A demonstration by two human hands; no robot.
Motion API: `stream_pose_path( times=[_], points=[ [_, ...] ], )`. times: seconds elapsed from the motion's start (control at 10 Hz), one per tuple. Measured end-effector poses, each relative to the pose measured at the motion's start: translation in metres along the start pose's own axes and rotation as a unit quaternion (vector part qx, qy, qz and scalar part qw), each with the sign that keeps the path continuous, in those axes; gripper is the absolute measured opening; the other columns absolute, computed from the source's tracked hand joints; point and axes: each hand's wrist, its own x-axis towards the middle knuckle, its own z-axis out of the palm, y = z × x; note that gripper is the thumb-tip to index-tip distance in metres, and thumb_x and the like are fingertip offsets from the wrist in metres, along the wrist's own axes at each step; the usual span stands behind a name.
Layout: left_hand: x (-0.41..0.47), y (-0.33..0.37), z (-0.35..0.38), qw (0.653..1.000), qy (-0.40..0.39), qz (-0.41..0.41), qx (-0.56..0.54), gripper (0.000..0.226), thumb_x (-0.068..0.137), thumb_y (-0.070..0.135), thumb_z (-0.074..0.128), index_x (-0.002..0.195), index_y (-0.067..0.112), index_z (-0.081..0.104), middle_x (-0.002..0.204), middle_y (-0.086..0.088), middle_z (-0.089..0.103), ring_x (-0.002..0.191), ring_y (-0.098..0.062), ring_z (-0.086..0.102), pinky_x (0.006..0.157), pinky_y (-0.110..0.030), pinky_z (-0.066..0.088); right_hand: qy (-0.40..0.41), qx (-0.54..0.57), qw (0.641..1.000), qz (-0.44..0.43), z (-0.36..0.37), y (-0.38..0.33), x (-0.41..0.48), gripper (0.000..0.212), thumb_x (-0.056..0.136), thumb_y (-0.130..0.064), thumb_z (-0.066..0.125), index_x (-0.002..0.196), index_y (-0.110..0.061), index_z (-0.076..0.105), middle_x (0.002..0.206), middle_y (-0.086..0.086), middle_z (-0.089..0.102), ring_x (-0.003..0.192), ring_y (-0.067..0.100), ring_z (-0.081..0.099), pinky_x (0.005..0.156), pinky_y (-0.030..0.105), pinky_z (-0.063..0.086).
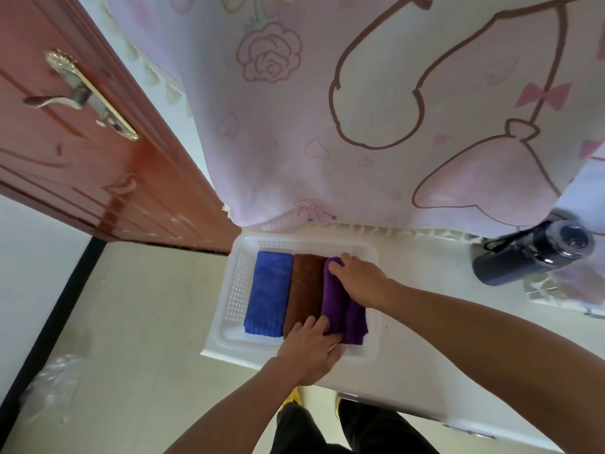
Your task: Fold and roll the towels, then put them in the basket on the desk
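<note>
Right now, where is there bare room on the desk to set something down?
Bare desk lies between the basket and the dark bottle. The basket is crowded: blue towel, brown towel, purple towel side by side, left hand and right hand holding the purple.

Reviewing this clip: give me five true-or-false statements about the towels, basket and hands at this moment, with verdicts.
1. Three rolled towels lie side by side in the white basket. True.
2. The brown towel lies between the blue towel and the purple towel. True.
3. Both hands are on the blue towel. False: the left hand holds the purple towel's near end and the right hand its far end.
4. The dark bottle stands inside the basket. False: it lies on the desk, right of the basket.
5. The basket sits on the floor. False: it is on the desk.
</note>
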Motion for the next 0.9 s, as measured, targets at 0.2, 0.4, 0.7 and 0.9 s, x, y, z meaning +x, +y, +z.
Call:
stream_pose_path(
  times=[0.2, 0.4, 0.7, 0.9],
  points=[
    [-0.023, -0.045, -0.020, 0.986, 0.160, -0.006, 0.035, 0.037, 0.090, 0.034, 0.036, 0.115, 0.025, 0.061, 0.114, 0.001, 0.055, 0.104, -0.021, 0.053, 0.088, -0.034, 0.043, 0.030, 0.042, 0.999, 0.017, 0.001, -0.008, -0.030, 0.049, 0.094, -0.015, 0.051, 0.141, -0.020, 0.040, 0.142, 0.007, 0.040, 0.122, 0.025, 0.048, 0.099, 0.035, 0.045],
    [-0.063, -0.132, -0.027, 0.954, 0.251, -0.151, 0.063, 0.068, 0.068, 0.021, 0.080, 0.129, 0.008, 0.055, 0.127, -0.019, 0.059, 0.104, -0.034, 0.063, 0.076, -0.041, 0.055, 0.138, 0.092, 0.986, -0.007, 0.047, -0.076, -0.085, 0.039, 0.096, -0.049, 0.036, 0.124, -0.028, 0.055, 0.124, -0.006, 0.054, 0.108, 0.014, 0.054, 0.091, 0.029, 0.048],
    [-0.080, -0.150, -0.014, 0.971, 0.136, -0.196, -0.018, 0.070, 0.101, 0.036, 0.032, 0.151, 0.019, -0.014, 0.095, 0.002, 0.055, 0.070, -0.010, 0.056, 0.054, -0.021, 0.040, 0.117, 0.078, 0.986, 0.094, 0.084, -0.127, -0.090, 0.034, 0.097, -0.043, 0.033, 0.121, -0.032, 0.054, 0.114, -0.008, 0.059, 0.104, 0.019, 0.052, 0.091, 0.034, 0.043],
    [-0.077, -0.161, -0.011, 0.977, 0.129, -0.166, -0.028, 0.073, 0.100, 0.040, 0.035, 0.150, 0.018, -0.013, 0.095, 0.001, 0.062, 0.073, -0.012, 0.062, 0.065, -0.028, 0.054, 0.109, 0.191, 0.969, 0.108, 0.037, -0.125, -0.087, 0.033, 0.096, -0.042, 0.047, 0.125, -0.030, 0.057, 0.121, -0.007, 0.059, 0.110, 0.013, 0.055, 0.095, 0.026, 0.043]
  ],
)
